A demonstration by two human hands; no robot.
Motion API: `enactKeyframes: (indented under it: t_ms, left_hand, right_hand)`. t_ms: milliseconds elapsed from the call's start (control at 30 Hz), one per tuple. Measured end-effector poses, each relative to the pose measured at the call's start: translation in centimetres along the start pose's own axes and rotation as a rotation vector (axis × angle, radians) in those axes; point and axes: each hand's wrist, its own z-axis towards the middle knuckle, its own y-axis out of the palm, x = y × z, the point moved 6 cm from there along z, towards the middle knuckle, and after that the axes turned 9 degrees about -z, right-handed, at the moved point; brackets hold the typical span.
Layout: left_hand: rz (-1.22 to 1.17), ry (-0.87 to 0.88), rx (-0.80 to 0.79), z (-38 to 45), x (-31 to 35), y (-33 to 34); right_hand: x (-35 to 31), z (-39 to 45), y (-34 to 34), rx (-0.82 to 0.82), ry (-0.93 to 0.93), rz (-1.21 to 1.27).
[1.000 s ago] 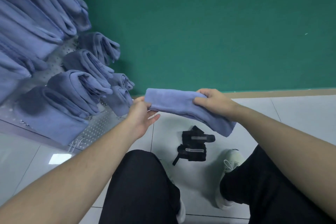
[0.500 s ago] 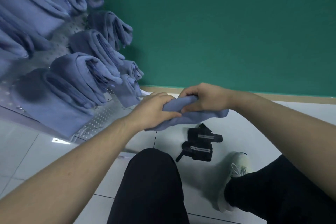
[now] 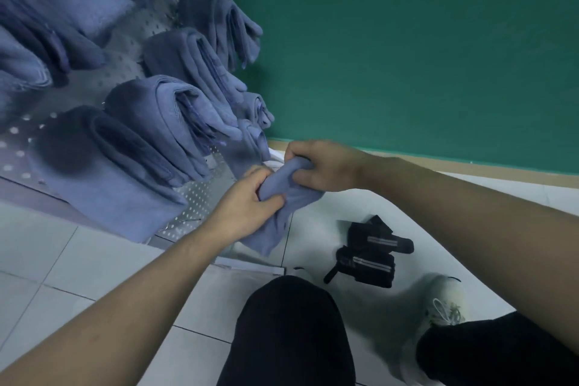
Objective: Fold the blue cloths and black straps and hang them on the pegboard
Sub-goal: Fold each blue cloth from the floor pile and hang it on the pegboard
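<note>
A person looks down at their own two bare hands, which meet around one folded blue cloth (image 3: 283, 197) held in the air above a white tiled floor (image 3: 56, 260). The left hand (image 3: 247, 200) grips the cloth's middle with fingers curled round it and thumb pressed on top. The right hand (image 3: 322, 166) pinches the cloth's upper, bunched fold, fingers wrapped over it. The cloth's long axis runs downward and slightly leftward from the right hand, past the left hand, to a loose tail hanging free below.

The metal pegboard (image 3: 194, 197) leans just left of the hands, its lower right corner closest to them. Folded blue cloths already hang on it (image 3: 175, 110) in rows. The left hand is the nearer one to the board; the next free spot probably lies leftward and slightly up from it, though no bare peg is clearly visible.

Both forearms reach forward, converging from the lower corners. Black straps (image 3: 369, 254) lie on the floor right of the hanging tail, well apart from both hands, untouched, between the person's dark-trousered knees.
</note>
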Motion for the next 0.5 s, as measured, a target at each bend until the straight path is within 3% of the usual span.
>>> enactKeyframes:
  t_ms: [167,500]
  left_hand:
    - [0.110,-0.067,0.285,-0.3,-2.1,-3.0]
    - [-0.213,-0.365,0.684,-0.1,-4.0,-4.8]
  right_hand:
    - [-1.2,3.2,1.3,0.026,-0.006,0.235]
    - [-3.0,9.5,4.0,0.030,-0.011,0.195]
